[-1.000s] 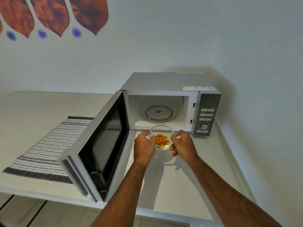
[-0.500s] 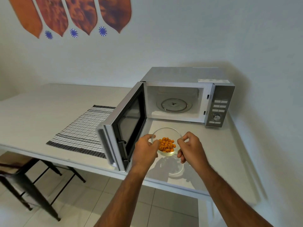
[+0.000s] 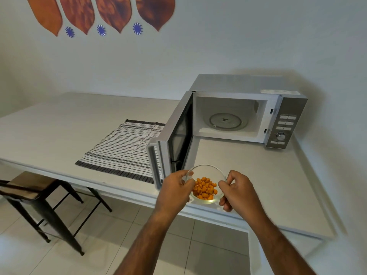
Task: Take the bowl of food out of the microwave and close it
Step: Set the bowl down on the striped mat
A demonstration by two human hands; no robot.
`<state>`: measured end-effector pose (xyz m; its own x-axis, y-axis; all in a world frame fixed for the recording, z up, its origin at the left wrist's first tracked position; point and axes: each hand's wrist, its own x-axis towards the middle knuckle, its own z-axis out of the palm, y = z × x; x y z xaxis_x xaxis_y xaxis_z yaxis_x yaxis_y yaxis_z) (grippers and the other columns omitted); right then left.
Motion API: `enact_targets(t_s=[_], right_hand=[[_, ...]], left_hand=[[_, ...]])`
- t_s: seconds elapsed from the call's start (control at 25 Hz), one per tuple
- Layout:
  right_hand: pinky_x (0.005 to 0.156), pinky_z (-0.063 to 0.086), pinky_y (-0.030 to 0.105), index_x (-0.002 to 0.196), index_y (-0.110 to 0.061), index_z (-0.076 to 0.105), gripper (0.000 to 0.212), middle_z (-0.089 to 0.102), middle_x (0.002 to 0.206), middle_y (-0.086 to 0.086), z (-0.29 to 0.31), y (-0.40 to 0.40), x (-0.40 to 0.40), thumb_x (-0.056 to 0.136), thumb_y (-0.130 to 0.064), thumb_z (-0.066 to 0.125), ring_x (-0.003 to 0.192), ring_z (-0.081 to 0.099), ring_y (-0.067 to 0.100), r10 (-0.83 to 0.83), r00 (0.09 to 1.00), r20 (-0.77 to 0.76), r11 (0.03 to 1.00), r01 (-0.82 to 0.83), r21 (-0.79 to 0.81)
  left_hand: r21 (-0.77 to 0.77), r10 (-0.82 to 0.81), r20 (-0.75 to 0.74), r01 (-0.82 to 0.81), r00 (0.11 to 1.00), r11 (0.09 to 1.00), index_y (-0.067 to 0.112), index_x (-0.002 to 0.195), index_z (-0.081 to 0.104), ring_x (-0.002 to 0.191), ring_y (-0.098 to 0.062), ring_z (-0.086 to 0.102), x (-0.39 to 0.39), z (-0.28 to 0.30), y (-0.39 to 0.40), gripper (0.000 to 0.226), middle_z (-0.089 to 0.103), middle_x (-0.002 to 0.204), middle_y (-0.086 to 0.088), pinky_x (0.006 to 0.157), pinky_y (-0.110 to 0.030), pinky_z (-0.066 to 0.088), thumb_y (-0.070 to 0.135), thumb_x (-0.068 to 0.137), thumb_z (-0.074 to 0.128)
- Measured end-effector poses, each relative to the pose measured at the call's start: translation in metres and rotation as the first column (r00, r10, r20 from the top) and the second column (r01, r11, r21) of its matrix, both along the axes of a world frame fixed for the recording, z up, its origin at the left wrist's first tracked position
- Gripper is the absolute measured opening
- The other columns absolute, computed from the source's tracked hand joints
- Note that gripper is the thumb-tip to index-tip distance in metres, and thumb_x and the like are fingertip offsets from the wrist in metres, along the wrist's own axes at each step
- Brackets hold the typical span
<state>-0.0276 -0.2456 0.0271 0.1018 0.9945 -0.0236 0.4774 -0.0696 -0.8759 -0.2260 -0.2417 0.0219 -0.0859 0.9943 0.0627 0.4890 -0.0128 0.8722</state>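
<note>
A clear glass bowl [image 3: 206, 171] with orange food pieces is held above the table's front edge, outside the microwave. My left hand [image 3: 175, 190] grips its left rim and my right hand [image 3: 239, 190] grips its right rim. The silver microwave [image 3: 286, 108] stands at the back right of the table. Its door [image 3: 172, 139] is swung wide open to the left. Inside, only the glass turntable [image 3: 226, 121] shows.
A striped placemat [image 3: 123, 147] lies on the white table [image 3: 59, 124] left of the door. A dark stool [image 3: 29, 191] stands below the table's left front. The wall runs close behind and to the right of the microwave.
Both hands have carried the bowl back from the microwave's mouth to the table's front edge. The view has pulled back and turned left, showing the stool and floor.
</note>
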Motion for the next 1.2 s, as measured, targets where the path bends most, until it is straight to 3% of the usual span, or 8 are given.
enact_targets(t_s=[0.16,0.32,0.52,0.76,0.92,1.04,1.2], right_hand=[[0.048,0.058,0.034,0.09,0.0,0.052,0.021,0.071,0.056,0.017,-0.002,-0.015,-0.04,0.095,-0.017,0.063,0.047,0.069,0.032,0.007,1.0,-0.028,0.999,-0.008,-0.034],[0.049,0.059,0.032,0.088,-0.001,0.051,0.02,0.073,0.057,0.015,-0.008,-0.028,-0.08,0.096,-0.015,0.063,0.046,0.07,0.025,0.035,0.998,-0.052,0.997,-0.039,-0.069],[0.046,0.055,0.029,0.087,-0.004,0.05,0.02,0.075,0.06,0.014,-0.016,-0.035,-0.131,0.097,-0.015,0.063,0.051,0.074,0.028,0.068,0.991,-0.112,0.991,-0.08,-0.103],[0.043,0.052,0.023,0.092,-0.011,0.053,0.024,0.078,0.067,0.01,-0.033,-0.02,-0.192,0.101,-0.031,0.064,0.05,0.072,0.024,0.076,0.982,-0.176,0.992,-0.093,-0.091],[0.045,0.054,0.031,0.095,-0.018,0.054,0.019,0.078,0.068,0.01,-0.052,-0.003,-0.231,0.102,-0.032,0.064,0.059,0.074,0.035,0.082,0.967,-0.241,0.993,-0.099,-0.058],[0.045,0.051,0.032,0.099,-0.02,0.053,0.017,0.077,0.068,0.012,-0.063,0.016,-0.26,0.102,-0.033,0.063,0.059,0.072,0.04,0.091,0.954,-0.287,0.992,-0.11,-0.054],[0.04,0.044,0.026,0.104,-0.015,0.048,0.016,0.072,0.063,0.01,-0.064,0.052,-0.293,0.104,-0.026,0.06,0.04,0.057,0.015,0.13,0.935,-0.329,0.986,-0.157,-0.056]], left_hand=[[0.006,-0.009,0.013,0.009,1.0,1.0,0.023,0.117,0.075,0.051,-0.003,0.062,-0.041,0.0,-0.014,0.02,0.076,0.075,-0.001,0.048,-0.014,0.05,0.028,0.102,0.063],[-0.017,-0.038,0.003,0.038,0.999,0.999,0.026,0.123,0.074,0.057,-0.008,0.064,-0.086,-0.003,-0.023,0.025,0.076,0.079,-0.001,0.049,-0.014,0.05,0.027,0.101,0.062],[-0.043,-0.035,-0.03,0.033,0.999,0.998,0.028,0.129,0.073,0.062,-0.012,0.069,-0.141,-0.009,-0.025,0.031,0.077,0.084,0.003,0.054,-0.018,0.054,0.028,0.101,0.061],[-0.056,0.022,-0.015,-0.023,1.0,0.998,0.02,0.132,0.072,0.071,-0.013,0.069,-0.201,-0.025,-0.013,0.033,0.077,0.101,-0.003,0.05,-0.014,0.05,0.024,0.102,0.062],[-0.052,0.057,-0.019,-0.058,0.998,0.997,0.018,0.131,0.073,0.079,-0.014,0.073,-0.236,-0.034,0.002,0.032,0.077,0.1,-0.003,0.051,-0.018,0.054,0.022,0.101,0.062],[-0.057,0.097,-0.032,-0.099,0.995,0.993,0.018,0.129,0.073,0.069,-0.012,0.07,-0.26,-0.038,0.019,0.03,0.077,0.092,-0.002,0.05,-0.019,0.052,0.022,0.102,0.061],[-0.024,0.142,-0.025,-0.142,0.99,0.99,0.03,0.109,0.076,0.05,-0.007,0.063,-0.283,-0.037,0.05,0.017,0.077,0.075,-0.003,0.047,-0.023,0.05,0.028,0.103,0.061]])
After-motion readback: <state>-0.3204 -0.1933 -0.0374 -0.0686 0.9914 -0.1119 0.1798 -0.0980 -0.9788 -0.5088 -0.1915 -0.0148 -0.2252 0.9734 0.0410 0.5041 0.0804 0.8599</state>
